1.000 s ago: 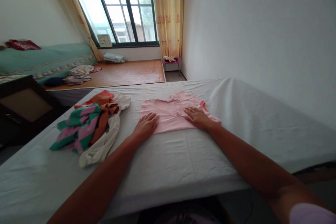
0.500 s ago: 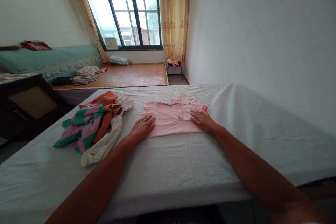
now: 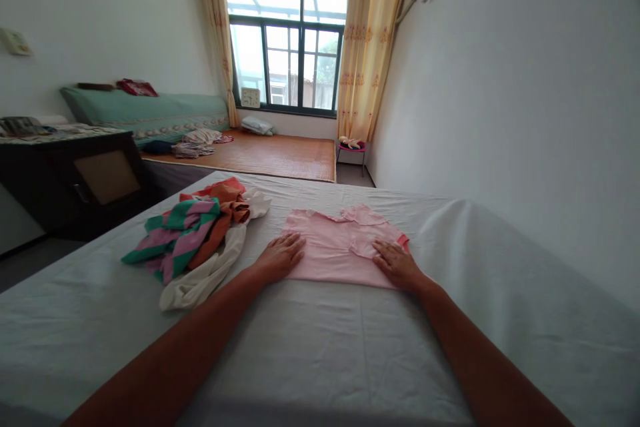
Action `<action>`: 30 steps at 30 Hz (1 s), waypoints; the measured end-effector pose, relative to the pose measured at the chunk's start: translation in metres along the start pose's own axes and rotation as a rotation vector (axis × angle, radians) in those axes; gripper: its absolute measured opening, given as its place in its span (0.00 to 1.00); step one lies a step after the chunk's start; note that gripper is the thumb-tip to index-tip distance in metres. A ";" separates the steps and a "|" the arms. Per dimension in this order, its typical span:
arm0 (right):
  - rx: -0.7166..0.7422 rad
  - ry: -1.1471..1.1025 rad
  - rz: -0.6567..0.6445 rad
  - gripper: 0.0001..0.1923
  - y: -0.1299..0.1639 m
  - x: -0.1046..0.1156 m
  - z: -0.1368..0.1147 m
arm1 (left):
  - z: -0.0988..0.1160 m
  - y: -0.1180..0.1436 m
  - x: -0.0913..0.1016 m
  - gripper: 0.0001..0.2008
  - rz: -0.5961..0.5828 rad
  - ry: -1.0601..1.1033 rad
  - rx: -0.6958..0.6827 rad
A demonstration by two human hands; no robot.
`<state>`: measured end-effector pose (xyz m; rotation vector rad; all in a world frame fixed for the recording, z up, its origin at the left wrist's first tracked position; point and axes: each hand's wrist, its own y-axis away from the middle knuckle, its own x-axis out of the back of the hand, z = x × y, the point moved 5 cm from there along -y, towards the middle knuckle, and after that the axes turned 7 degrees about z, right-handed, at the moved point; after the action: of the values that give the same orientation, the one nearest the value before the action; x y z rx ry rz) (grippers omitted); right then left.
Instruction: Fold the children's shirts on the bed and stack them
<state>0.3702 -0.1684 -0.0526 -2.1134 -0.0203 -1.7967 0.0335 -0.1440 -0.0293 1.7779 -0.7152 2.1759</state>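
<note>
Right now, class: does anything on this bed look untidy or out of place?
Yes. A heap of clothes lies crumpled to the left of the pink garment, which lies flat under the left hand and right hand.

A shirt [image 3: 340, 248] is laid on the bed [image 3: 320, 347]; a clothes pile [image 3: 200, 240] lies to its left. The left hand [image 3: 281, 256] and right hand [image 3: 397, 263] are rested on the shirt's near corners.

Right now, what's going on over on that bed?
A person has both hands flat on a pink shirt spread on the white sheet. The left hand presses its near left corner, the right hand its near right corner. Neither grips the cloth; the fingers lie open. A loose heap of clothes, striped, orange and white, lies to the left, apart from the shirt.
</note>
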 end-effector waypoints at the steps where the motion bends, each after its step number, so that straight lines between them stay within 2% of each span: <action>1: 0.000 0.008 0.003 0.29 0.001 -0.001 -0.002 | 0.000 0.000 0.000 0.27 0.001 0.000 0.001; 6: -0.003 0.071 -0.016 0.29 0.004 0.004 -0.015 | -0.006 -0.001 -0.001 0.28 0.004 -0.022 0.007; 9: 0.058 0.026 -0.108 0.29 -0.003 0.017 -0.008 | -0.007 -0.005 0.006 0.25 0.020 -0.058 -0.003; 12: 0.085 -0.078 -0.169 0.26 -0.022 0.037 0.019 | -0.002 -0.017 0.019 0.20 0.020 -0.099 -0.044; 15: -0.064 -0.029 -0.071 0.21 -0.052 0.055 0.059 | 0.000 -0.041 0.031 0.18 0.010 -0.151 -0.057; 17: -0.170 0.027 -0.003 0.21 -0.073 0.059 0.079 | -0.007 -0.063 0.034 0.18 0.024 -0.178 -0.044; 20: -0.255 0.033 0.026 0.21 -0.104 0.052 0.089 | -0.027 -0.099 0.027 0.21 0.037 -0.197 0.000; 24: -0.287 0.009 0.027 0.21 -0.141 0.027 0.084 | -0.051 -0.135 0.009 0.23 0.013 -0.178 0.057; 27: -0.363 -0.125 0.047 0.24 -0.159 0.009 0.082 | -0.054 -0.148 0.000 0.20 -0.016 -0.137 0.030; 30: -0.401 -0.356 0.062 0.24 -0.168 0.003 0.079 | -0.052 -0.155 0.001 0.19 0.006 -0.132 0.029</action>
<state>0.4050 0.0106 -0.0152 -2.6560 0.3360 -1.4591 0.0633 0.0148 -0.0019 1.9509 -0.7218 2.0978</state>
